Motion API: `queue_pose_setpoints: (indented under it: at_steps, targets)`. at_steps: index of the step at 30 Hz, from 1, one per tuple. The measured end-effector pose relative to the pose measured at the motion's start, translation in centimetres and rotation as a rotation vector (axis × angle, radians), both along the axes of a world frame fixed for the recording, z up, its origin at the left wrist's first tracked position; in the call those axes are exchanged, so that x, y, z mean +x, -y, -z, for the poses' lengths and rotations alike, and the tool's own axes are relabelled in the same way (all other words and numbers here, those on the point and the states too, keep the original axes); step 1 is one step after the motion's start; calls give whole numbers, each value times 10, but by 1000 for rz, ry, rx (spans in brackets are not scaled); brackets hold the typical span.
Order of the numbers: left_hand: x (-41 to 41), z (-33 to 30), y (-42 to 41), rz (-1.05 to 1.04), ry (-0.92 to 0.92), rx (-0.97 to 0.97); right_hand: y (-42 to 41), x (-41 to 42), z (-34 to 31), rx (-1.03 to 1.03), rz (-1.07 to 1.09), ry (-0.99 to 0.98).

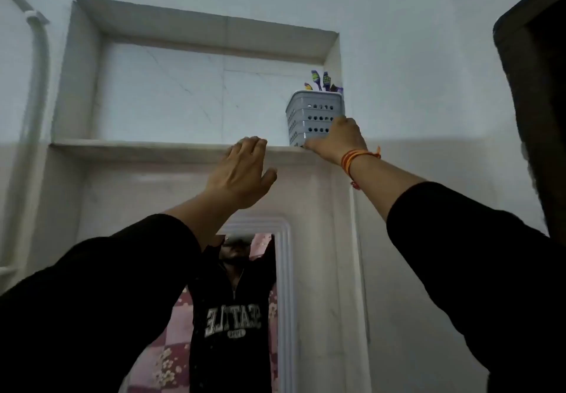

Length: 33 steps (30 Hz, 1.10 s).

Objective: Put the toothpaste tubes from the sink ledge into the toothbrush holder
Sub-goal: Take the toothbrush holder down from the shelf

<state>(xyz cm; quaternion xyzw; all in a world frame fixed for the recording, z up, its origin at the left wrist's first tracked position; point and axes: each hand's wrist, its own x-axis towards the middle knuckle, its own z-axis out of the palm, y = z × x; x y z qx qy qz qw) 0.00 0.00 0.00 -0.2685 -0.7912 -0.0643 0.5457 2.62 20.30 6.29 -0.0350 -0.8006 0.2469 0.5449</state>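
A grey perforated toothbrush holder [312, 115] stands at the right end of a high marble wall niche, with several toothbrush heads [320, 80] sticking out of its top. My right hand [338, 140] is wrapped around the holder's lower right side, a red-orange thread on its wrist. My left hand [242, 172] is raised with fingers spread, fingertips at the front edge of the niche shelf [137, 147], holding nothing. No toothpaste tubes or sink ledge are in view.
A white-framed mirror [284, 285] below the niche reflects a person in a black sweatshirt. A white pipe [36, 65] runs up the left wall. A dark door frame [533, 101] stands at the right edge.
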Motion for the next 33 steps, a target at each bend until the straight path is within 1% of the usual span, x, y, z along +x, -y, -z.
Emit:
queue_pose_setpoints:
  at_steps: [3, 4, 6, 8, 11, 15, 19, 22, 25, 28, 30, 33]
  targets:
    - [-28, -13, -21, -37, -1, 25, -6, -11, -19, -24, 54, 33]
    - [-35, -14, -27, -65, -1, 23, -8, -17, -26, -46, 65, 17]
    - [-53, -11, -33, -104, -72, 35, -4, -29, -36, -77, 68, -39]
    - [-65, -6, -34, -108, -153, 56, -3, -42, -45, -120, 43, -66]
    - [-78, -7, -34, -116, -211, 53, -1, -55, -51, -273, -63, -87]
    - [-85, -9, -34, -135, -219, 43, -2, -62, -48, -303, -91, -130]
    - [-80, -14, -30, -116, -125, 9, -5, -47, -47, -273, -140, -139]
    - [-72, -21, -28, -95, -14, -21, -6, -24, -47, -253, -175, -108]
    - [-57, -29, -25, -45, 121, -27, -8, 5, -44, -291, -213, -92]
    - [-32, -30, -18, 133, 243, 91, -5, 38, -37, -310, -250, -80]
    - [-17, -24, -8, 230, 278, 175, -1, 58, -32, -311, -268, -74]
    - [2, -5, 15, 260, 328, 201, 11, 86, -14, -340, -313, -43]
